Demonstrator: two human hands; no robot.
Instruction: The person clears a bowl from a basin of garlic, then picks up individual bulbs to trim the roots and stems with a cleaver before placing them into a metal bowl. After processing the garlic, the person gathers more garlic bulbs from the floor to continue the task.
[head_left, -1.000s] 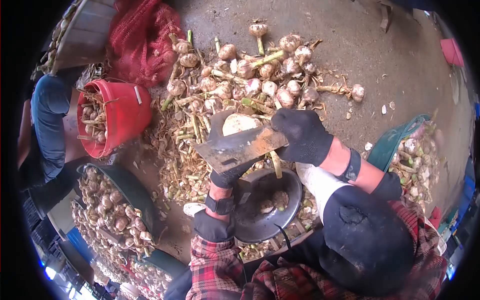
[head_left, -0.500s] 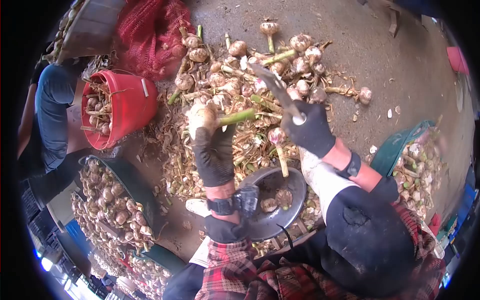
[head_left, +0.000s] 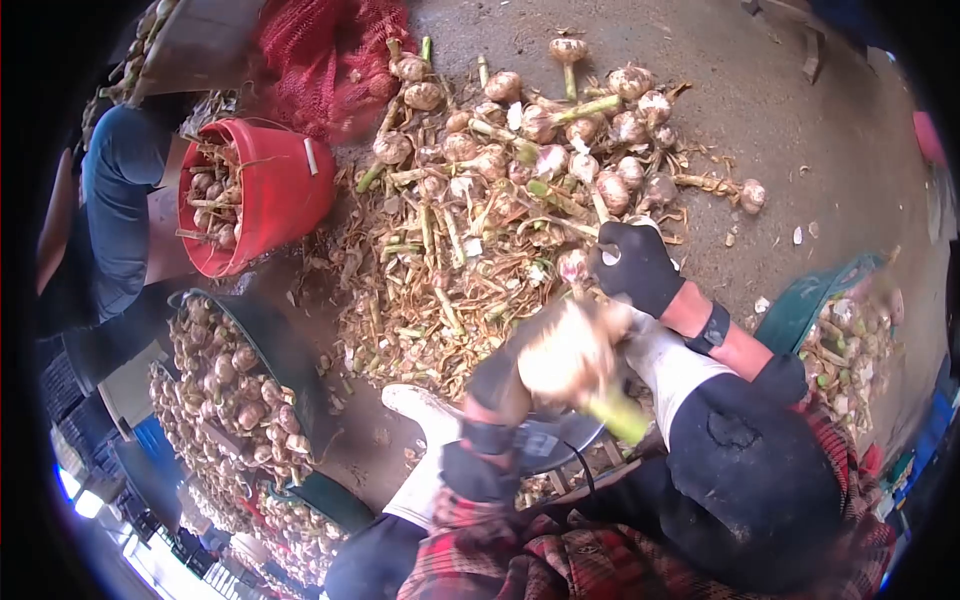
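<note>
My left hand (head_left: 508,368), in a dark glove and smeared by motion, grips a garlic bulb (head_left: 565,358) whose green stem (head_left: 620,415) points down to the right. The bulb is over a metal bowl (head_left: 548,455), which it and my forearm mostly hide. My right hand (head_left: 642,270), also gloved, is closed around a knife, with the pale handle end (head_left: 609,257) showing; most of the blade is hidden. Beyond my hands lies a heap of garlic bulbs (head_left: 490,160) with stems and dry trimmings (head_left: 430,300).
A red bucket (head_left: 285,190) holding garlic stands at the left, beside another person's knee (head_left: 125,200). Green tubs of garlic stand at the lower left (head_left: 265,350) and at the right (head_left: 800,300). A red mesh sack (head_left: 325,70) lies at the back.
My left hand has brought the garlic bulb down and right, toward my knee, and its stem now points downward. My right hand has lowered slightly, and the knife blade has turned largely out of sight.
</note>
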